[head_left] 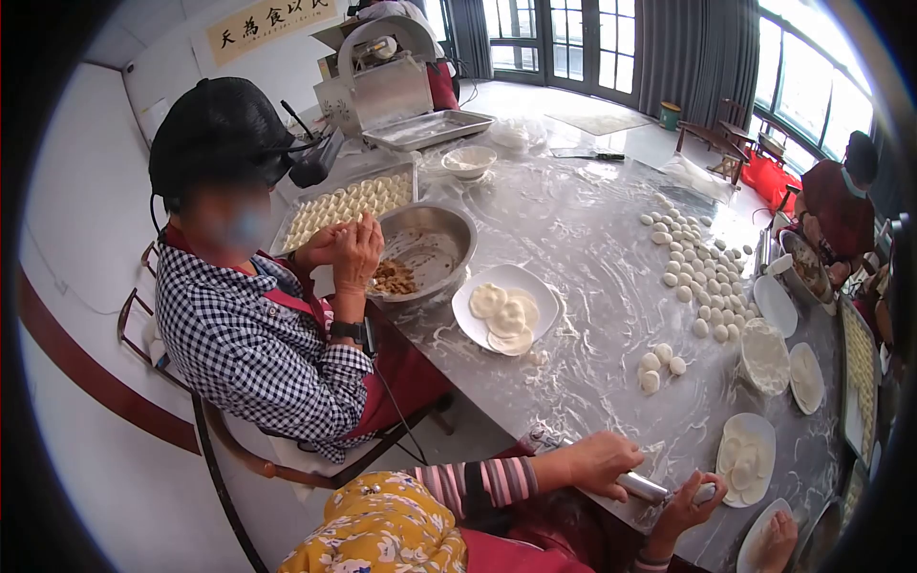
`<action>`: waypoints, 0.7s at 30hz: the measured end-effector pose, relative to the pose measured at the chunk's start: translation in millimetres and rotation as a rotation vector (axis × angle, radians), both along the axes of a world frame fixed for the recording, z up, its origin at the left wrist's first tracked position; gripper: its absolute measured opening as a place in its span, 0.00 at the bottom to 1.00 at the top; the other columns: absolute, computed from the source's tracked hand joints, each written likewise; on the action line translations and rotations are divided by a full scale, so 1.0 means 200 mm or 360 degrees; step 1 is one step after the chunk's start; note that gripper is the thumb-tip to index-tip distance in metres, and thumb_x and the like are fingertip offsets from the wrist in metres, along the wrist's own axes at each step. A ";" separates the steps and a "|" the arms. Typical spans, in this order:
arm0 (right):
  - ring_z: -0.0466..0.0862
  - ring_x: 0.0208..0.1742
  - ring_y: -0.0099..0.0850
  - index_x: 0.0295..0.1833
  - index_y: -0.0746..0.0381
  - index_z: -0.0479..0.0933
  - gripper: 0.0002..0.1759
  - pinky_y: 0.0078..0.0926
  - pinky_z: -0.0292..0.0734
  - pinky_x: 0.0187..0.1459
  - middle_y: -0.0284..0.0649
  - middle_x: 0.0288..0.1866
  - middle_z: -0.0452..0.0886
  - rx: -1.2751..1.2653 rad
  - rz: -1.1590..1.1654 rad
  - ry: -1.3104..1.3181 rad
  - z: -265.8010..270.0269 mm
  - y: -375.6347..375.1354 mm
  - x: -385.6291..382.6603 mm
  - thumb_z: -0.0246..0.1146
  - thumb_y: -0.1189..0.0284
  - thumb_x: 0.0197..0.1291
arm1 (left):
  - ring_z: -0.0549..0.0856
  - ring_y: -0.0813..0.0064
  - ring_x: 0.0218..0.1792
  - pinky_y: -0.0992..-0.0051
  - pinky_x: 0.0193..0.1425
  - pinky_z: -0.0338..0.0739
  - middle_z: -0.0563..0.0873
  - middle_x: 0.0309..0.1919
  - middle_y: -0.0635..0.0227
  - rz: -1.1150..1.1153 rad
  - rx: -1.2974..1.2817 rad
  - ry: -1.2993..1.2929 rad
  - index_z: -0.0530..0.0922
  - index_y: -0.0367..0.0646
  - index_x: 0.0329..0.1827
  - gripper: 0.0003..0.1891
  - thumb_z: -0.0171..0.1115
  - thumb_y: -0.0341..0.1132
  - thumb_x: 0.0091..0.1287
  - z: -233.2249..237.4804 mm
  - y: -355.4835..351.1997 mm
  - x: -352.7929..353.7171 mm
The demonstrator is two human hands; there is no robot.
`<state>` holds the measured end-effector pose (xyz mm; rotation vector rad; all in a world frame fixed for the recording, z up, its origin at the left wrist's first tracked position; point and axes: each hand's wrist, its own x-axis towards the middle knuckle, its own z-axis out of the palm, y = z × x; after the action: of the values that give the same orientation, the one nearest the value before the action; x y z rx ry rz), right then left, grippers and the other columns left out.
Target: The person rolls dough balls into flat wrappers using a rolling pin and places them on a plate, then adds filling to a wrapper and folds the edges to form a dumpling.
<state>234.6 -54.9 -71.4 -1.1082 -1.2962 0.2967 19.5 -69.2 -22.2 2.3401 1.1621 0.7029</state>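
Observation:
Only the tip of my right hand (pixel 776 538) shows at the bottom right edge, resting on a white plate (pixel 755 549); whether it holds anything cannot be told. My left hand is out of view. Just left of it, a co-worker in a yellow floral head cover (pixel 382 525) and striped sleeves grips a metal rolling pin (pixel 642 486) with both hands on the floured steel table (pixel 592 239). A plate of round wrappers (pixel 745 458) sits beside the pin.
A person in a checked shirt (pixel 258 344) folds a dumpling over a steel bowl of filling (pixel 425 248). Nearby are a plate of wrappers (pixel 504 307), a tray of finished dumplings (pixel 349 205), several dough balls (pixel 702 263) and another person at far right (pixel 841 205).

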 end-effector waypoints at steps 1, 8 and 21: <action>0.67 0.22 0.16 0.45 0.61 0.67 0.09 0.13 0.62 0.20 0.31 0.32 0.70 0.0027 -0.0007 -0.0039 0.00 0.00 0.00 0.60 0.74 0.64 | 0.80 0.53 0.35 0.60 0.38 0.75 0.78 0.29 0.58 -0.0001 0.0002 -0.0001 0.71 0.39 0.32 0.25 0.72 0.49 0.44 0.00 0.00 0.00; 0.67 0.22 0.16 0.45 0.60 0.67 0.09 0.13 0.62 0.20 0.31 0.31 0.70 0.0090 -0.0064 -0.0122 -0.02 0.02 0.01 0.60 0.74 0.64 | 0.80 0.54 0.35 0.60 0.38 0.75 0.78 0.30 0.58 0.0007 -0.0012 0.0033 0.71 0.39 0.32 0.25 0.72 0.49 0.44 -0.01 0.00 0.01; 0.67 0.22 0.17 0.44 0.61 0.67 0.08 0.14 0.63 0.20 0.31 0.32 0.68 0.0078 -0.0020 -0.0099 0.03 0.00 -0.01 0.60 0.74 0.64 | 0.81 0.51 0.37 0.59 0.40 0.75 0.80 0.30 0.55 0.0021 -0.0060 -0.0008 0.74 0.37 0.32 0.25 0.75 0.47 0.41 0.02 0.00 0.00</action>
<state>233.2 -55.8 -65.6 -1.0912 -1.3443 0.2214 19.4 -69.7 -17.2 2.3006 1.1794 0.6852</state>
